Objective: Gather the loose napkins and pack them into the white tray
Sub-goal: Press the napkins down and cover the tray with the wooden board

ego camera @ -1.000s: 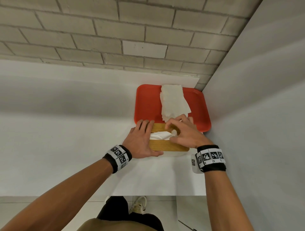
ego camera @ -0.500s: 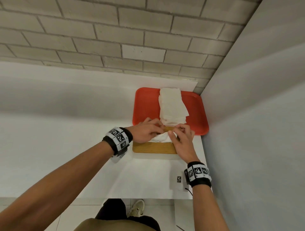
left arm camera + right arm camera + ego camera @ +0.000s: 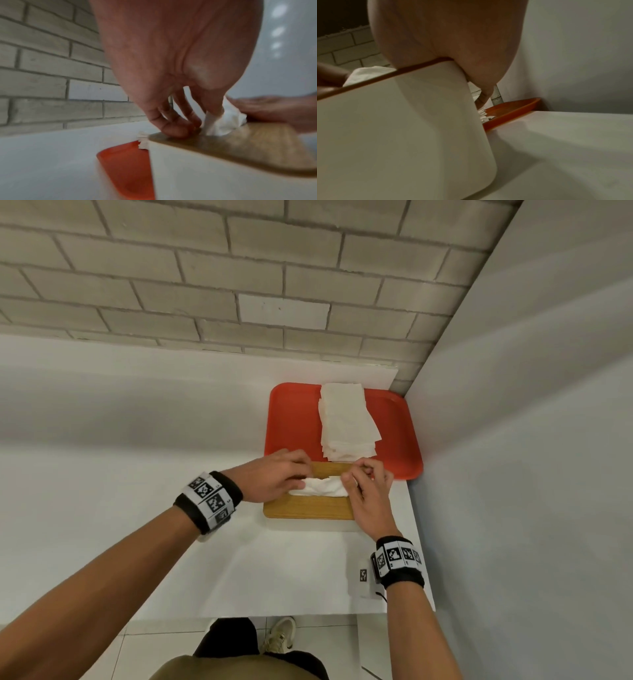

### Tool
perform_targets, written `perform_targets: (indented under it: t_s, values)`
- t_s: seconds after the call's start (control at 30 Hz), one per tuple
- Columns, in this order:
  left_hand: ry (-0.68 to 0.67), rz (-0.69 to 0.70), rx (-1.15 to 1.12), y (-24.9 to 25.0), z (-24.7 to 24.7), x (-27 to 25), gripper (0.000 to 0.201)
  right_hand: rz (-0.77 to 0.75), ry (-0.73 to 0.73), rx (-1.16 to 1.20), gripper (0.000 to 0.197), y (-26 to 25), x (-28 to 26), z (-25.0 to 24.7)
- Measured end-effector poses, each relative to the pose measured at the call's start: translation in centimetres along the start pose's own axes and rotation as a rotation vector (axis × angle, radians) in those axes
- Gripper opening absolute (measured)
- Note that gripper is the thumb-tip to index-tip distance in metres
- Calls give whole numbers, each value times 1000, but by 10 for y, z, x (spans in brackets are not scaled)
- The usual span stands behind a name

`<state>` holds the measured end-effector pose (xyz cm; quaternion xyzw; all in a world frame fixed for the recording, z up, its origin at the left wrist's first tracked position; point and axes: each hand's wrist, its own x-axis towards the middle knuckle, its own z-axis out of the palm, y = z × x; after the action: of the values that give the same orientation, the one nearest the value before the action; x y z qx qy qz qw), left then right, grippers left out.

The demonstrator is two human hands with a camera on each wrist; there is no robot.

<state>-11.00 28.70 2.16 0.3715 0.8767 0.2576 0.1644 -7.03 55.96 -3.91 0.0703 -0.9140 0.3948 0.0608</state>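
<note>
A white tray (image 3: 205, 175) stands on the table under a wooden lid (image 3: 308, 508) with a slot. A crumpled white napkin (image 3: 322, 487) sticks up out of the slot. My left hand (image 3: 303, 475) pinches the napkin's left end, thumb against fingers, fingertips resting on the lid (image 3: 248, 148). My right hand (image 3: 354, 474) curls over the napkin's right end and pinches it. In the right wrist view the tray's white side (image 3: 402, 135) fills the frame and the palm hides the fingers. A stack of flat napkins (image 3: 346, 422) lies just behind.
The napkin stack rests on an orange tray (image 3: 294, 419) that touches the white tray's far side. A brick wall (image 3: 239, 285) closes the back and a grey partition (image 3: 513, 440) the right. The white table (image 3: 274, 570) ends at its front edge near my body.
A second ago my left hand lay flat on the lid's left part and my right covered its right end. Both hands have since moved to the slot and taken the napkin's ends.
</note>
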Motion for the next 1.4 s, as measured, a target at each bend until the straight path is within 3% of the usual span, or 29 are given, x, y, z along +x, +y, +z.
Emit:
perform_targets:
  t_s: [0.1, 0.23, 0.33, 0.53, 0.6, 0.73, 0.83, 0.9, 0.97, 1.03, 1.13, 1.33, 1.4]
  values:
    - [-114, -22, -62, -8, -8, 2, 13, 9, 3, 13, 31, 2, 0, 1]
    - [-211, -157, -201, 8, -28, 15, 16, 6, -9, 7, 35, 5, 0, 2]
    - [-275, -103, 23, 19, -37, 24, 15, 1, -3, 12, 39, 5, 0, 2]
    - [-171, -4, 363, 21, -38, 12, 12, 21, -6, 18, 32, 2, -1, 0]
    - [-76, 22, 416, 21, -33, -1, 13, 17, 8, 22, 28, 3, -1, 0]
    - [106, -11, 106, 8, -15, -22, 8, 90, -28, 111, 27, -5, -3, -6]
    - [217, -93, -198, -2, -1, -31, 20, 92, -65, 201, 10, -9, -4, -16]
    - [323, -116, -216, -7, 10, -33, 22, 55, -108, 146, 12, -2, -1, -22]
    - [411, -137, -216, -11, 21, -35, 24, 112, -135, 151, 6, 6, 5, -29]
    - [455, -163, -252, -12, 29, -36, 17, 154, -114, 254, 22, 7, 10, -35]
    - [417, -167, -358, -10, 33, -37, 11, 154, -32, 296, 29, -1, 11, -32]
    - [308, -117, -417, -5, 31, -30, 22, 57, -37, -145, 26, -22, 12, -20]
    - [317, -156, -426, -3, 35, -26, 21, 68, -7, -120, 27, -27, 11, -16]
